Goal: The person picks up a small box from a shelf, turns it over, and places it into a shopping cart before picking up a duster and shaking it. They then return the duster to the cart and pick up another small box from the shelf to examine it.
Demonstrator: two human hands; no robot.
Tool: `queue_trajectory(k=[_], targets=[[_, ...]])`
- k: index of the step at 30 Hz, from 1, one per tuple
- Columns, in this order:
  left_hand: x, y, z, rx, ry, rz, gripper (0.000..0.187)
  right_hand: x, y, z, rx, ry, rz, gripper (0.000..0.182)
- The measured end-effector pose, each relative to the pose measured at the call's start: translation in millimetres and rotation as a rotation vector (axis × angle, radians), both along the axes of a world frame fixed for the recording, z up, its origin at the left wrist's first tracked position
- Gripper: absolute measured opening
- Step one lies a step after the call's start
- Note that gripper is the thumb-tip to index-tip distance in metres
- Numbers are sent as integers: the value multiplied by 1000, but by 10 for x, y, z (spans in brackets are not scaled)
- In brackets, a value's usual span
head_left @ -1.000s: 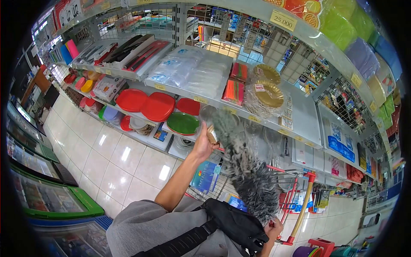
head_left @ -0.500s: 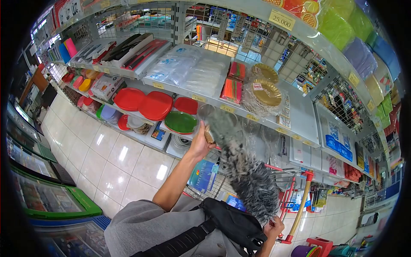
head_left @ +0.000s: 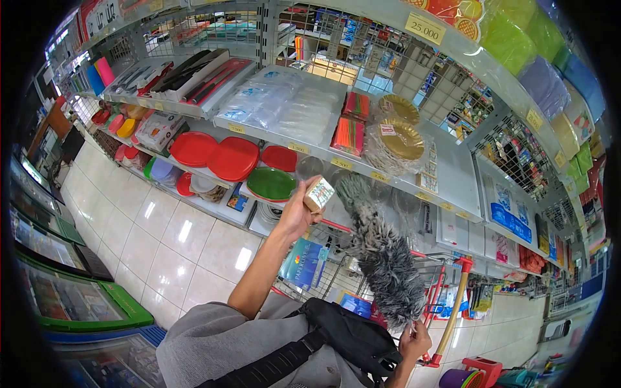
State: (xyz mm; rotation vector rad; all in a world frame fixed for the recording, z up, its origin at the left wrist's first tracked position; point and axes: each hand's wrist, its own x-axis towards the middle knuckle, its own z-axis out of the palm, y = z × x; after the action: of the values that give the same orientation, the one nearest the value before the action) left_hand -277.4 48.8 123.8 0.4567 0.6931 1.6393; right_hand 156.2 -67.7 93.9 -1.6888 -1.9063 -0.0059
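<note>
A small box (head_left: 319, 193) with a patterned pale top and brown sides is gripped in my left hand (head_left: 297, 212), raised in front of the lower shelf. My right hand (head_left: 414, 341) is closed around the near end of a fluffy grey duster (head_left: 388, 271), low beside the cart handle. The duster's far tip reaches up to the shelf edge, just right of the box and apart from it. Similar small packs (head_left: 428, 171) are stacked on the shelf at the right.
A shopping cart (head_left: 451, 310) with a blue paper pack (head_left: 304, 263) in it stands before me. The shelf carries gold paper plates (head_left: 401, 139), clear plastic bags (head_left: 262, 97), straws (head_left: 349, 132), red trays (head_left: 235, 159) and a green tray (head_left: 272, 184). A black bag (head_left: 346, 336) hangs at my front.
The duster's blurred tip has swung right, away from the box, which now shows fully. My left hand has shifted slightly and tilted the box; my right hand has moved a little up.
</note>
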Motion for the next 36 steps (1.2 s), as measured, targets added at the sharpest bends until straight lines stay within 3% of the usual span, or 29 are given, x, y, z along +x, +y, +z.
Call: queue_trajectory(k=[2, 6, 8, 15, 23, 26, 28, 33, 36], targets=[[-15, -23, 89, -23, -18, 49, 51, 15, 12, 16, 76, -71, 23, 16], [-146, 19, -28, -93, -18, 106, 43, 30, -61, -25, -48, 143, -21, 23], [-149, 9, -25, -128, -26, 121, 41, 18, -75, 19, -23, 187, 75, 19], [-124, -21, -84, -163, 58, 104, 31, -35, -29, -13, -18, 89, 185, 24], [-112, -23, -71, -222, 94, 118, 31, -58, 16, -38, -39, 127, 194, 26], [-86, -38, -58, -234, 122, 101, 36, -64, 13, -38, -12, 49, 94, 26], [-80, -26, -68, -232, 115, 102, 39, -67, 31, 17, -11, 136, 183, 25], [-31, -57, 51, -227, 134, 114, 27, -136, 41, 21, -26, 102, 140, 24], [-56, 1, -202, -265, 80, 120, 30, -141, 48, 14, -32, 145, 154, 25]])
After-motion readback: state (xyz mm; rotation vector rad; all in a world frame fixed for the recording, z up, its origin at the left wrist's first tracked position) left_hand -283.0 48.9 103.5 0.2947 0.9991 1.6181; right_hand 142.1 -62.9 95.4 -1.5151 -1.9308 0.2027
